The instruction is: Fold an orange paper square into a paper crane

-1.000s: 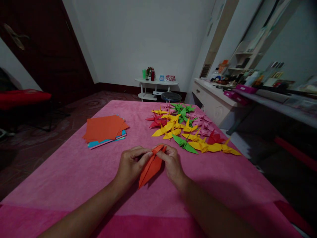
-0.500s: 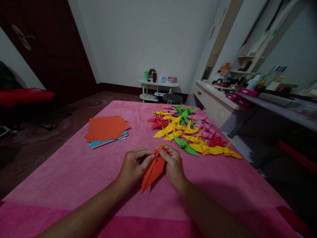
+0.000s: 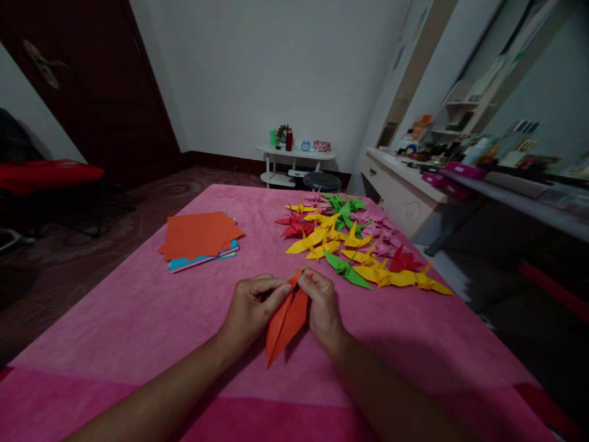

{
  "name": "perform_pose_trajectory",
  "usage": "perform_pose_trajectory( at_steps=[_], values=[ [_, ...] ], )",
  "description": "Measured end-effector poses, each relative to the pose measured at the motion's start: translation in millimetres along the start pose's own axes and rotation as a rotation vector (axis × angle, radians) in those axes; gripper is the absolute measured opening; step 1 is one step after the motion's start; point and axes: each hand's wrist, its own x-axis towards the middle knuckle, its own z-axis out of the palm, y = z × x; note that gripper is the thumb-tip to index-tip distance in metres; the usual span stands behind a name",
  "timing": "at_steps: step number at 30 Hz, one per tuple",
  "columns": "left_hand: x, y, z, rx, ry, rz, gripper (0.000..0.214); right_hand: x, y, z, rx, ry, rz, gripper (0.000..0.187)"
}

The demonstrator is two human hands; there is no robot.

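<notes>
A folded orange origami paper [image 3: 286, 328] is held up between my two hands, its long point directed down toward me. My left hand [image 3: 254, 307] pinches its upper left edge with thumb and fingers. On the other side, my right hand [image 3: 323, 306] grips the upper right part, thumb on top near the tip. A slit runs down the middle of the paper from between the thumbs. The fingers behind the paper are partly hidden. Just beyond my right hand lies a green paper crane [image 3: 346, 269].
A pink cloth [image 3: 184, 331] covers the table. Square orange sheets [image 3: 197, 235] lie over blue and pink ones at the left. Several yellow [image 3: 368, 273], red, green and pink cranes crowd the right. Behind stand a stool [image 3: 322, 180] and a white side table [image 3: 294, 153].
The orange paper has turned slightly, its lower point a bit lower and more to the right, and its middle slit shows wider. Both hands keep their hold.
</notes>
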Motion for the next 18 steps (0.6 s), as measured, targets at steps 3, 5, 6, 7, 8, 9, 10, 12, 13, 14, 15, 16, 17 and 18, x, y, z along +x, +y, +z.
perform_pose_trajectory(
  at_steps=[3, 5, 6, 7, 8, 9, 10, 12, 13, 14, 15, 16, 17, 18],
  values=[
    [-0.3, -0.9, 0.5, 0.000, -0.023, 0.006, 0.023, -0.2, -3.0, 1.2, -0.036, 0.018, -0.013, 0.031],
    [-0.5, -1.9, 1.0, 0.001, -0.033, 0.005, 0.024, -0.3, -4.1, 2.1, -0.062, 0.035, -0.014, 0.034],
    [-0.5, -2.2, 1.2, -0.008, -0.035, -0.002, 0.024, -0.4, -4.2, 2.5, -0.068, 0.042, -0.013, 0.035],
    [-0.4, -2.3, 1.4, -0.030, -0.040, -0.013, 0.023, -0.4, -4.1, 2.8, -0.068, 0.048, -0.011, 0.036],
    [-0.2, -2.2, 1.5, -0.067, -0.045, -0.031, 0.022, -0.6, -3.9, 3.1, -0.062, 0.050, -0.009, 0.035],
    [0.2, -1.9, 1.6, -0.114, -0.052, -0.057, 0.021, -0.8, -3.7, 3.4, -0.056, 0.048, -0.011, 0.035],
    [0.6, -1.5, 1.6, -0.163, -0.059, -0.089, 0.020, -1.0, -3.7, 3.7, -0.058, 0.041, -0.013, 0.034],
    [1.5, -0.8, 1.3, -0.241, -0.065, -0.142, 0.019, -1.9, -4.5, 4.3, -0.094, 0.026, -0.031, 0.029],
    [2.0, -0.7, 1.0, -0.260, -0.064, -0.156, 0.019, -2.5, -5.3, 4.7, -0.123, 0.023, -0.044, 0.025],
    [2.4, -0.8, 0.8, -0.267, -0.059, -0.160, 0.019, -3.0, -6.4, 5.2, -0.151, 0.026, -0.054, 0.022],
    [2.7, -1.0, 0.5, -0.267, -0.049, -0.157, 0.019, -3.6, -7.5, 5.7, -0.171, 0.029, -0.061, 0.019],
    [2.9, -1.4, 0.3, -0.264, -0.037, -0.152, 0.018, -4.1, -8.6, 6.2, -0.178, 0.031, -0.067, 0.018],
    [3.0, -1.9, 0.2, -0.261, -0.025, -0.150, 0.018, -4.4, -9.6, 6.8, -0.177, 0.029, -0.073, 0.018],
    [3.0, -2.4, 0.1, -0.256, -0.017, -0.150, 0.017, -4.4, -10.3, 7.3, -0.175, 0.024, -0.077, 0.018]
  ],
)
